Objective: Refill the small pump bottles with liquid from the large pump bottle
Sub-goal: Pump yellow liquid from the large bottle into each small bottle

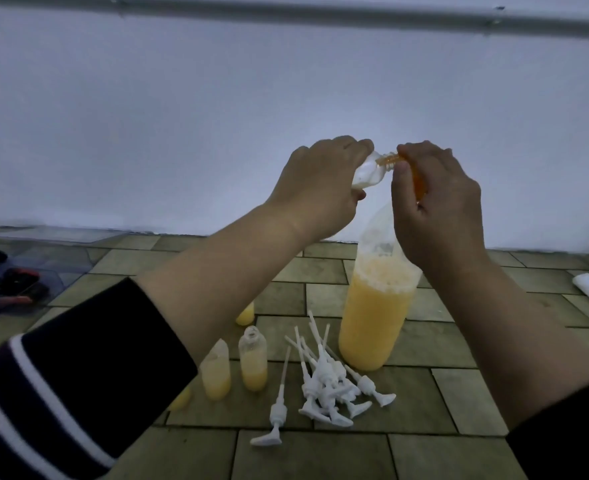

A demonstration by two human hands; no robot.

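Two hands hold a small bottle against an orange nozzle above the big bottle.

The left hand (315, 183) is wrapped around a small clear bottle (367, 173), tipped on its side with its neck meeting the orange nozzle (388, 160) pinched in the right hand (435, 206); most of the nozzle is hidden behind the fingers (only an orange edge shows by the palm). The big bottle (372, 317) stands under the right hand on the tiled floor (459, 393), about two-thirds full of yellow liquid, its top hidden by the wrist. Near left, two small open bottles (252, 358) stand part-filled, and two more are mostly covered by the left forearm. A heap of white pumps (331, 386) lies beside the big bottle. No label or writing is readable. Dark items at far left are too dim to identify.
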